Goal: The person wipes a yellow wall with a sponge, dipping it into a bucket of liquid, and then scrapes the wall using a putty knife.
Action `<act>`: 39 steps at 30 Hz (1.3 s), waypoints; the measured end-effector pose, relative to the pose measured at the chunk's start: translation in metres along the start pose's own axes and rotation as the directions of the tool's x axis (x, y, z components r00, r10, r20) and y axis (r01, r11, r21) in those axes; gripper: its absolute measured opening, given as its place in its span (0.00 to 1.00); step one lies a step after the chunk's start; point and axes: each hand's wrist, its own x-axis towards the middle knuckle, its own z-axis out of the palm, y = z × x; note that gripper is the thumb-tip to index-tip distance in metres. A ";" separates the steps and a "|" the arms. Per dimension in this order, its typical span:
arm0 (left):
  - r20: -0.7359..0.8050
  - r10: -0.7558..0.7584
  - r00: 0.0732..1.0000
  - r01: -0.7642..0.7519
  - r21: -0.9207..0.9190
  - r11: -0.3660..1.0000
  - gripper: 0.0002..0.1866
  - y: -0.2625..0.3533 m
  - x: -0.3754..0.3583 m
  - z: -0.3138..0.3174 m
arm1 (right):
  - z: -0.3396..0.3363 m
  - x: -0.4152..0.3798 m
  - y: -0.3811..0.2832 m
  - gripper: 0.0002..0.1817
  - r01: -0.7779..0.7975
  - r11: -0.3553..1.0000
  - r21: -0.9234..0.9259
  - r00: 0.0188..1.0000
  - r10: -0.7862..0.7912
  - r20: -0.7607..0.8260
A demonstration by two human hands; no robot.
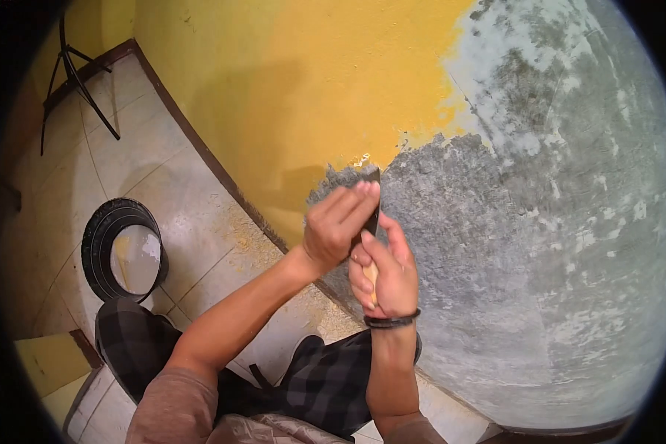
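Both my hands hold a paint scraper (373,194) against a wall. My right hand (386,272) grips its wooden handle, with a dark band on the wrist. My left hand (339,223) presses flat fingers on the dark blade near its tip. The blade edge meets the border between yellow paint (296,96) and the bare grey plaster (540,244) where paint is gone. Most of the blade is hidden by my fingers.
A tiled floor (177,200) with paint flakes and dust runs along the dark skirting at the wall's base. A black tyre (122,250) lies on the floor at left. A black tripod stand (78,81) is in the far corner. My legs in checked trousers (325,385) are below.
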 end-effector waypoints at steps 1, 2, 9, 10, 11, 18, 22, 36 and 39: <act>0.004 -0.021 1.000 0.021 0.020 1.000 0.22 -0.004 0.009 -0.006 | 0.004 0.007 -0.001 0.22 -0.011 1.000 0.018 1.000 0.011 0.020; 0.017 -0.047 0.999 0.047 0.026 0.999 0.22 0.000 0.010 -0.010 | 0.010 0.011 -0.002 0.19 -0.012 0.999 -0.032 1.000 0.012 0.010; 0.010 -0.040 0.999 0.040 0.002 0.999 0.21 0.012 0.004 -0.003 | 0.007 -0.010 -0.007 0.21 -0.011 0.998 -0.065 0.999 0.009 -0.034; 0.004 -0.044 0.999 0.044 0.007 0.999 0.22 0.008 0.001 -0.001 | 0.008 -0.008 -0.006 0.20 -0.004 0.998 -0.064 0.999 0.001 -0.041; 0.007 -0.045 0.999 0.045 0.002 0.999 0.22 0.005 0.007 -0.003 | 0.014 0.002 -0.005 0.20 0.001 0.997 -0.072 0.999 -0.003 -0.033; -0.009 -0.135 0.991 0.134 -0.061 0.989 0.29 0.012 -0.014 0.003 | 0.009 -0.010 0.003 0.20 -0.017 0.996 -0.085 0.995 0.008 -0.103; -0.056 -0.126 0.990 0.121 -0.080 0.989 0.36 0.011 -0.009 0.000 | 0.018 -0.011 0.002 0.20 -0.034 0.993 -0.109 0.991 0.019 -0.129; -0.051 -0.177 0.983 0.179 0.030 0.983 0.26 0.015 -0.002 -0.007 | 0.012 0.005 0.004 0.19 -0.045 0.993 -0.113 0.999 0.046 0.001; -0.103 -0.096 0.990 0.095 -0.016 0.995 0.30 -0.002 -0.019 0.012 | 0.009 0.000 0.005 0.20 -0.038 0.989 -0.141 0.998 0.030 -0.063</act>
